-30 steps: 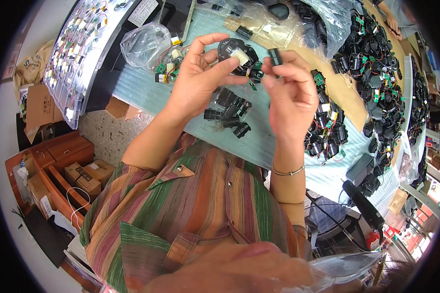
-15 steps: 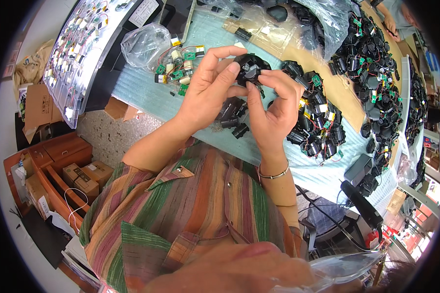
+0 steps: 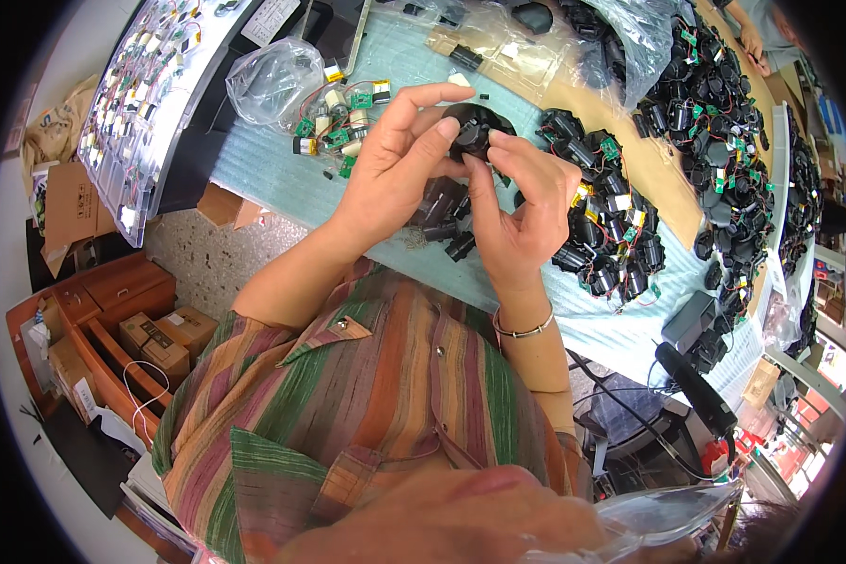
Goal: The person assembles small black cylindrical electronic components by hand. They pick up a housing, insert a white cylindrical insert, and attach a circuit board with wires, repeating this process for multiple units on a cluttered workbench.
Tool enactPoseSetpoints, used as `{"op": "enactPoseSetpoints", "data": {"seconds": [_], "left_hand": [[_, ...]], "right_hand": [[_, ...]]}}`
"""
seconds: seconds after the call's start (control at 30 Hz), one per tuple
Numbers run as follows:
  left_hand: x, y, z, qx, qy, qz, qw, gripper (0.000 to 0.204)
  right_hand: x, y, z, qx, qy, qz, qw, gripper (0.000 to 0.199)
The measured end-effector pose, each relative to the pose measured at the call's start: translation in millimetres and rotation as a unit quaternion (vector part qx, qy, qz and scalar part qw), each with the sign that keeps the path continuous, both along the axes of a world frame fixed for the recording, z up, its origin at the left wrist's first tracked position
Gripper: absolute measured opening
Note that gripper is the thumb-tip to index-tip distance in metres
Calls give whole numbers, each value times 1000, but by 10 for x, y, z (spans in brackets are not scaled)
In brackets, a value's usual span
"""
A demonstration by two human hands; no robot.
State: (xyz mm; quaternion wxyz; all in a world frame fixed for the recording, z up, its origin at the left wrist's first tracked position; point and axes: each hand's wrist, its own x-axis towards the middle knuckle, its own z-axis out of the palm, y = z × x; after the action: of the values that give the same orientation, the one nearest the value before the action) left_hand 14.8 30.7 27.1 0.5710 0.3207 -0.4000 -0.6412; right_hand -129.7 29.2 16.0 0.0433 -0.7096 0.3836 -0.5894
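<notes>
Both my hands hold a round black plastic housing (image 3: 472, 127) above the foam-covered table. My left hand (image 3: 395, 164) grips its left side between thumb and fingers. On its right edge, the thumb and forefinger of my right hand (image 3: 528, 202) pinch the housing. Its inner side is partly covered by my fingers. Under my hands lie several loose black plastic parts (image 3: 446, 211). Left of my left hand is a small pile of green circuit boards with wires and white cylinders (image 3: 338, 122). To the right sits a heap of black housings with boards and wires (image 3: 616, 230).
A clear plastic bag (image 3: 273, 83) lies at the back left, beside a light tray of small wired parts (image 3: 150, 85). More black assemblies (image 3: 714, 160) cover brown cardboard on the right. A black corded handheld tool (image 3: 694, 387) stands at the right front. Another person's hand (image 3: 752, 42) shows far right.
The black housing has turned in my fingers and now shows a smoother, rounder face. Both hands have shifted slightly left, still holding it.
</notes>
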Motion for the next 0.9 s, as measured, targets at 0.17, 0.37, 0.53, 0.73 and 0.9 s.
{"op": "enactPoseSetpoints", "data": {"seconds": [0.17, 0.37, 0.53, 0.73, 0.9], "left_hand": [[-31, 14, 11, -102, -97, 31, 990, 29], [4, 39, 5, -125, -146, 40, 980, 32], [-11, 48, -46, -146, -147, 53, 977, 30], [-58, -142, 15, -115, -168, 57, 977, 37], [-139, -363, -22, -151, -216, -24, 964, 52]], "right_hand": [[-10, -7, -15, -2, 3, -10, 1000, 34], [-34, -43, 85, 92, -84, 39, 991, 44], [-73, -29, 0, 121, -112, 93, 982, 42], [-172, -227, 65, 246, -104, 109, 957, 42], [-315, -377, 267, 311, -464, 260, 788, 34]]}}
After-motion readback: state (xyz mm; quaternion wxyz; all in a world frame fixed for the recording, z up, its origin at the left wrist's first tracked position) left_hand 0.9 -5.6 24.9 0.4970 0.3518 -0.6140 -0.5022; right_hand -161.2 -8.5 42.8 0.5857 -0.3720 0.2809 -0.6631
